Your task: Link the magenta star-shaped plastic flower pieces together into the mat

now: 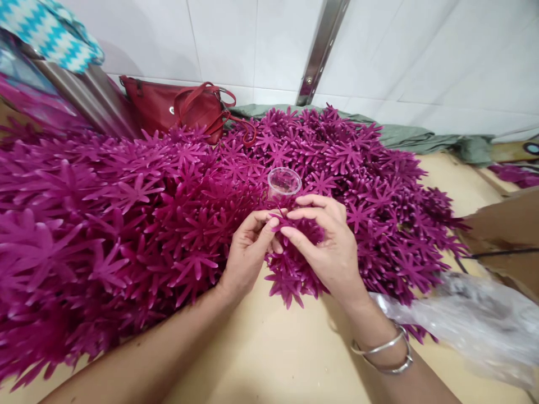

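Purple artificial leaf piece (278, 221) sits between my hands, just in front of the clear plastic cup (283, 194). My left hand (249, 245) pinches it; my right hand's (331, 240) thumb and finger flank it, can't tell if they press. Fingertip-only hold, so it could slip and get lost in the matching leaf pile (168, 224). Right fingers near the cup: a knock could tip it.

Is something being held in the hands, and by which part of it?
The left hand pinches a small purple piece, with the right hand close at it too. The grip hides which part is held, so that cannot be told.
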{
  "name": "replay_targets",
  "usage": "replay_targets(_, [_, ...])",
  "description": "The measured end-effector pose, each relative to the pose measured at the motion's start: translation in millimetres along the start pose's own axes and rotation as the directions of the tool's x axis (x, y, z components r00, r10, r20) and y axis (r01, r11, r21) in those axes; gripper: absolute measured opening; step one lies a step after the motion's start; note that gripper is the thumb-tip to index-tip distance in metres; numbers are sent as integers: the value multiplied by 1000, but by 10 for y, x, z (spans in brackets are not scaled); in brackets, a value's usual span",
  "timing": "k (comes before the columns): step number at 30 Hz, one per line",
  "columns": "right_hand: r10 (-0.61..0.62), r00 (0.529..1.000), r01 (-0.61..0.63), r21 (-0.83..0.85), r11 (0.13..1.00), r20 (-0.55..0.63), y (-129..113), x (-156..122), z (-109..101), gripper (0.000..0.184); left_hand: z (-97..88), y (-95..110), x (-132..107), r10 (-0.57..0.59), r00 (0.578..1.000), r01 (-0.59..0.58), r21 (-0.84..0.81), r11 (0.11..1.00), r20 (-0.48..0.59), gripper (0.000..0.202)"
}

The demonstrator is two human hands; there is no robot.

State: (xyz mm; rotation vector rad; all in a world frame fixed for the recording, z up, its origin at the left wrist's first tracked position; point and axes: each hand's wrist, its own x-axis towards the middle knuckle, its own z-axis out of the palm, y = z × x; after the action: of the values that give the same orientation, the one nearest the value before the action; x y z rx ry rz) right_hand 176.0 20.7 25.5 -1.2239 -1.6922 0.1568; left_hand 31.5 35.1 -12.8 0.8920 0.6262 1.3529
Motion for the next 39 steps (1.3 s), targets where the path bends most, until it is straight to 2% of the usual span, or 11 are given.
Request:
replay_targets(5, [106,994,-109,108,988,31,22,-25,44,4,-31,-44,7,9,999,-7,61,998,-39,12])
replay_targets(10, [165,984,-175,217,960,67,46,-19,40,7,-24,-19,2,6,1000,-5,90,996,-17,14])
replay_targets(15, [265,950,-312,407,858,167,113,-29,55,9,-19,-5,5,-14,1000,14,75,997,-6,14])
replay_targets(19, [346,922,-386,471,794,171,162,-20,49,8,-34,-27,18,-36,998,35,-23,999,-43,16])
replay_targets(21, [338,930,-366,450,815,145,144,-6,37,7,-43,-41,26,-46,998,44,-32,999,-50,16])
replay_targets(26, [193,978,-206,259,944,75,55,11,27,6,-39,-32,22,-49,997,49,1,999,-52,16])
replay_targets(29, [171,982,-186,231,955,86,58,3,34,8,-11,-2,13,-92,995,92,4,996,-28,19])
replay_targets(32, [156,983,-173,220,960,95,77,-7,35,9,16,22,10,-112,992,112,-10,994,-53,24])
replay_targets(37, [17,998,-21,69,997,62,67,-16,26,12,14,24,8,-110,993,110,-4,994,-33,24])
replay_targets(39, [-3,998,0,40,999,69,63,-18,25,14,5,17,4,-108,994,108,-2,994,-29,25])
